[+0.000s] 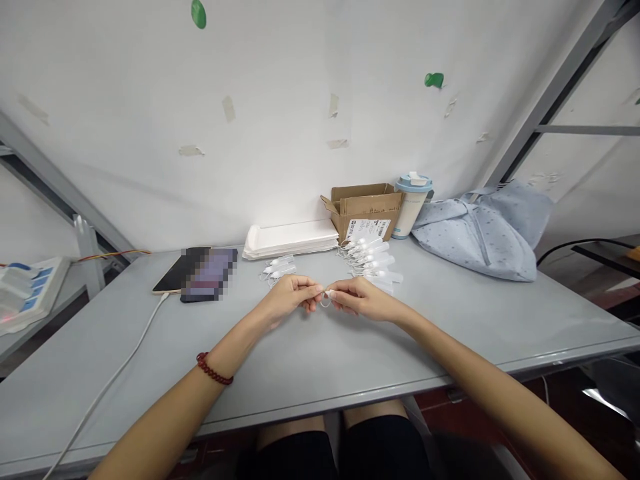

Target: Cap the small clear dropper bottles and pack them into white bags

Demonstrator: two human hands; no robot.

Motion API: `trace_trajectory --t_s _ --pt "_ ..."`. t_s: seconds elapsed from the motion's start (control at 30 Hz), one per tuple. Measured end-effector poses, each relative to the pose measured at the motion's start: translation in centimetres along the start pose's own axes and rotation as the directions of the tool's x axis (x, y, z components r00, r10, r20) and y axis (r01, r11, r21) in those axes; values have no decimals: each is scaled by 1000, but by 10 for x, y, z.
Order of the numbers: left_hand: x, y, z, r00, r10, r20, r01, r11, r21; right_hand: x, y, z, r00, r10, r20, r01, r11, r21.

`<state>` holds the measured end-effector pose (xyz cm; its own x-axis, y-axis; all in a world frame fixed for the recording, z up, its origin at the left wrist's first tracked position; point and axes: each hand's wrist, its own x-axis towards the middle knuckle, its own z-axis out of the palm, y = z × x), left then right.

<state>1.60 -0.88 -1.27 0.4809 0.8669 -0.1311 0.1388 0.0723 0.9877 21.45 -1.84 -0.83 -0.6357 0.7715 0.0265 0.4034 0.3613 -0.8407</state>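
My left hand [296,294] and my right hand [364,298] meet above the middle of the table, fingertips almost touching. Thumb and finger of the left pinch one side of a thin white loop [325,305]. The right pinches a small white piece at the loop's other side; the fingers hide most of it. Just beyond the right hand lies a pile of clear plastic tubes with white caps and thin loops [373,259]. A smaller group of similar tubes [280,267] rests behind the left hand.
A stack of white envelopes [295,237], an open cardboard box [367,208] and a blue-lidded cup [413,208] stand along the wall. At right slumps a light blue fabric bag [480,233]. Two phones [200,273] lie left, near a white cable [123,367] crossing the grey table [380,360].
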Motion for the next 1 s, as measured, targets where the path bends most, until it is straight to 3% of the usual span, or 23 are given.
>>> trace_trajectory --t_s 0.27,0.47,0.73,1.0 --pt "2 1 -7 997 1 -76 1 1000 19 -2 -4 -5 999 2 -48 1 997 73" --pt "-1 3 -1 998 51 -40 -42 982 184 0 -2 -2 1000 7 -29 -7 1000 -20" --pt "-3 -4 4 1000 13 -11 -10 978 210 -4 0 0 998 -26 65 30 997 -67" --pt "-9 14 -6 993 -12 113 -21 957 289 -3 -7 0 999 -51 11 50 998 40"
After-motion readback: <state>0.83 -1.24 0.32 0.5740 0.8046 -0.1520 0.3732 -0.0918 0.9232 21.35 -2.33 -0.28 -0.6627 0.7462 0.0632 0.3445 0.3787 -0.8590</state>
